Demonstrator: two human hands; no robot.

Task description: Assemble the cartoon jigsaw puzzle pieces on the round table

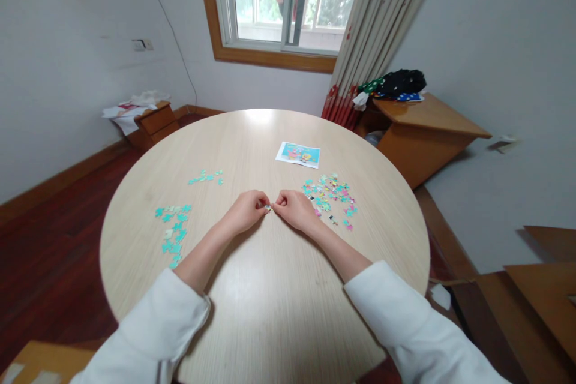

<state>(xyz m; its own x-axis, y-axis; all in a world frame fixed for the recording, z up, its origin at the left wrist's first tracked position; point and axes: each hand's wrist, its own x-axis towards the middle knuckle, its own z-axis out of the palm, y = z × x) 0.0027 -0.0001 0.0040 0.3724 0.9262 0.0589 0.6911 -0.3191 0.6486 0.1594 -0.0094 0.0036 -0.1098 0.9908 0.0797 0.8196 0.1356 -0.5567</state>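
Near the middle of the round table, my left hand (249, 210) and my right hand (294, 209) meet fingertip to fingertip. Between them is a small jigsaw puzzle piece (269, 208), pinched by the left fingers and touched by the right ones; whether it is one piece or two joined, I cannot tell. Both hands are closed. Just right of my right hand lies a loose pile of mixed puzzle pieces (330, 192), turquoise, pink, yellow and white. On the left are a group of turquoise pieces (177, 234) and a smaller pale green group (207, 177).
A printed picture card (298, 155) lies beyond the hands on the wooden table (270, 312). Behind it are a window (288, 6) and a curtain (364, 30). Clothes (396, 84) lie on a brown cabinet (427, 120) at the right; a small brown stool (157, 126) stands left.
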